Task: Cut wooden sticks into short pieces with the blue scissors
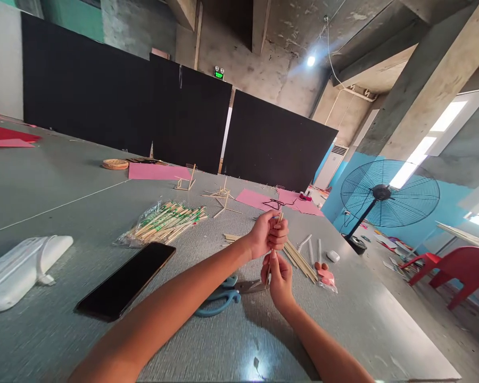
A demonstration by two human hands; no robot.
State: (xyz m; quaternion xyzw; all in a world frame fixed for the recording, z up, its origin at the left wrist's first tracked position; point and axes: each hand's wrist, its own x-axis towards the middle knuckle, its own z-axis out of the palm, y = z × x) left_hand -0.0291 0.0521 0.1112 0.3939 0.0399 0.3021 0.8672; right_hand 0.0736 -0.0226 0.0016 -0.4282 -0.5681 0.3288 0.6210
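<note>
My left hand (268, 234) is raised above the grey table (64, 197), fingers curled round the top of a thin wooden stick (273, 250). Just below it, my right hand (279, 276) pinches the lower part of the same stick, which stands roughly upright between the two hands. Under my hands lie blue-handled scissors (223, 295) and a loose bunch of bare sticks (299, 260). A pile of sticks in green-printed wrappers (165, 221) sits to the left.
A black phone (125, 281) and a white pouch (19, 268) lie at the near left. Small stick frames (223, 197), pink sheets (157, 171), a round wooden disc (115, 164) and a small white object (332, 256) sit farther off. A floor fan (387, 199) and red chairs (459, 268) stand right of the table.
</note>
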